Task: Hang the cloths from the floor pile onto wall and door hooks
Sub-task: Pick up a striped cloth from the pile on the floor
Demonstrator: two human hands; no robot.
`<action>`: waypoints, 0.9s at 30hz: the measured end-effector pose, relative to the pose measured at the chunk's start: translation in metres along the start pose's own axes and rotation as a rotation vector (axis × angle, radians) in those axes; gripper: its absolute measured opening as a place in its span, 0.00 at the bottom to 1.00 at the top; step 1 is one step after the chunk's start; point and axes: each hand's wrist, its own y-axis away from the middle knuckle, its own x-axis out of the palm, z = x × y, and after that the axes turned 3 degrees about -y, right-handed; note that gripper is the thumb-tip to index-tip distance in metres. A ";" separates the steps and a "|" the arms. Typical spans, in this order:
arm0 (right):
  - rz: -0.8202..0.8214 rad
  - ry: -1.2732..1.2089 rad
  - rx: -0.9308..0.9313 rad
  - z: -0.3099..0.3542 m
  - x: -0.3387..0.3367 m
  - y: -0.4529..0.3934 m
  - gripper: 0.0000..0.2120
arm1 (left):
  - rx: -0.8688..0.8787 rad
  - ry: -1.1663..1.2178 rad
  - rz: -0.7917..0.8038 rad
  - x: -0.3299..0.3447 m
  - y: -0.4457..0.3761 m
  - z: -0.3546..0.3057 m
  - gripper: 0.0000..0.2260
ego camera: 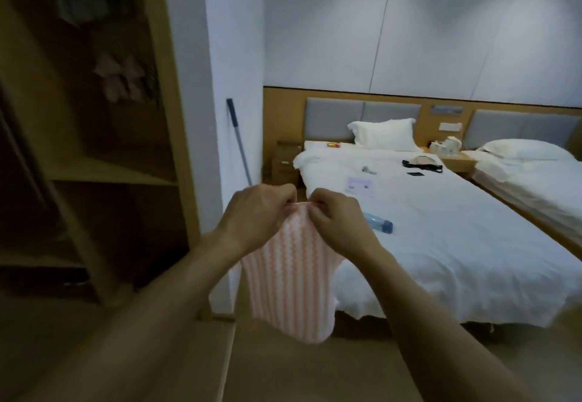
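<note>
An orange-and-white striped cloth hangs in the air in front of me, above the floor. My left hand and my right hand pinch its top edge close together, fingers curled. The cloth droops straight down below them. No floor pile and no hooks are in view.
An open wooden wardrobe with dim cloths inside stands at the left. A mop handle leans on the white wall corner. A white bed with a blue bottle and small items lies ahead; a second bed is at the right.
</note>
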 end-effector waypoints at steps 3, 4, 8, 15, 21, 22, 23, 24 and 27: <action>0.005 -0.043 -0.140 0.051 0.048 -0.025 0.10 | -0.052 -0.021 -0.010 -0.028 0.024 0.066 0.10; 0.009 -0.047 -0.179 0.068 0.063 -0.033 0.10 | -0.068 -0.031 -0.024 -0.039 0.032 0.085 0.10; 0.046 -0.089 -0.311 0.133 0.118 -0.066 0.10 | -0.180 -0.079 -0.043 -0.075 0.062 0.160 0.08; 0.076 -0.150 -0.470 0.216 0.195 -0.120 0.08 | -0.335 -0.256 -0.092 -0.121 0.092 0.267 0.07; 0.100 -0.232 -0.540 0.271 0.258 -0.186 0.08 | -0.421 -0.373 -0.154 -0.142 0.092 0.346 0.06; 0.103 -0.256 -0.548 0.279 0.267 -0.199 0.07 | -0.437 -0.383 -0.163 -0.145 0.088 0.361 0.06; 0.104 -0.281 -0.558 0.287 0.276 -0.213 0.07 | -0.447 -0.395 -0.175 -0.149 0.084 0.377 0.06; 0.106 -0.305 -0.570 0.294 0.283 -0.227 0.07 | -0.451 -0.404 -0.189 -0.153 0.078 0.392 0.07; 0.106 -0.348 -0.602 0.314 0.303 -0.274 0.08 | -0.453 -0.417 -0.196 -0.165 0.055 0.438 0.09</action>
